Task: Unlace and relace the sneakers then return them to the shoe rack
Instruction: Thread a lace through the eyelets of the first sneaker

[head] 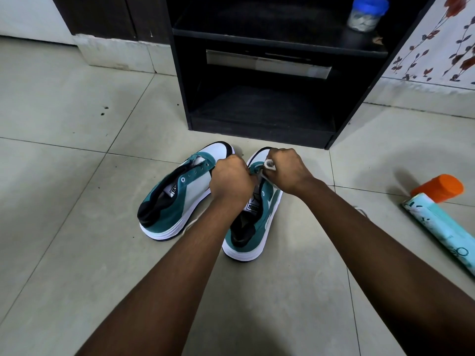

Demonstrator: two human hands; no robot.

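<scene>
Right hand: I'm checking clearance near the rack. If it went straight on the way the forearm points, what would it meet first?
Probably the toe of the right sneaker beneath the right hand, then the floor left of the shoe rack; depth is unclear.

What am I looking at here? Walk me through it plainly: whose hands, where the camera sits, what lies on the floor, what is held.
No machine here: a person wears a camera on the head, looking forward and down, so both bare arms reach in from the bottom edge. On the tiled floor stand two teal and white sneakers. The left sneaker has empty eyelets, no lace. Both hands work over the right sneaker: the left hand is curled at its eyelets, and the right hand pinches a white lace. Behind stands a black shoe rack, with a blue-lidded jar on its upper shelf. To the right lie a pale blue roll and an orange-capped object.
</scene>
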